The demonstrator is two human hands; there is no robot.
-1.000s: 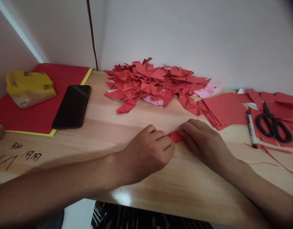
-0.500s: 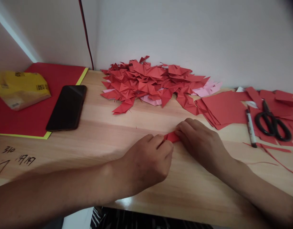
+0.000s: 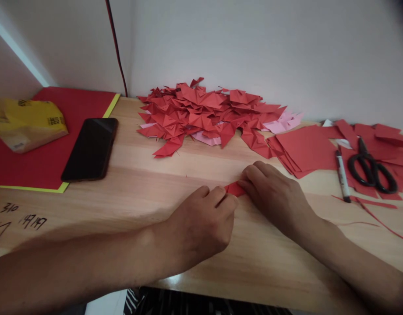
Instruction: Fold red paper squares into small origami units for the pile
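Observation:
A small folded red paper piece (image 3: 235, 188) lies on the wooden table (image 3: 155, 175), mostly hidden between my hands. My left hand (image 3: 201, 223) is curled in a loose fist, its fingertips pinching the paper's left end. My right hand (image 3: 273, 197) lies over the paper's right side, fingers pressed together on it. Behind them sits a heap of folded red paper shapes (image 3: 204, 113) with a few pink ones (image 3: 283, 122).
A black phone (image 3: 90, 148) lies on the left, partly on a red sheet (image 3: 57, 131) that also bears a yellow packet (image 3: 27, 124). A stack of red squares (image 3: 306, 148), a marker (image 3: 342, 175), black scissors (image 3: 370, 168) and red scraps lie on the right. Pen marks (image 3: 20, 216) show at the left.
My left hand has drawn slightly back toward me and curled tighter on the paper. The right hand has hardly moved. The view has shifted a little to the right.

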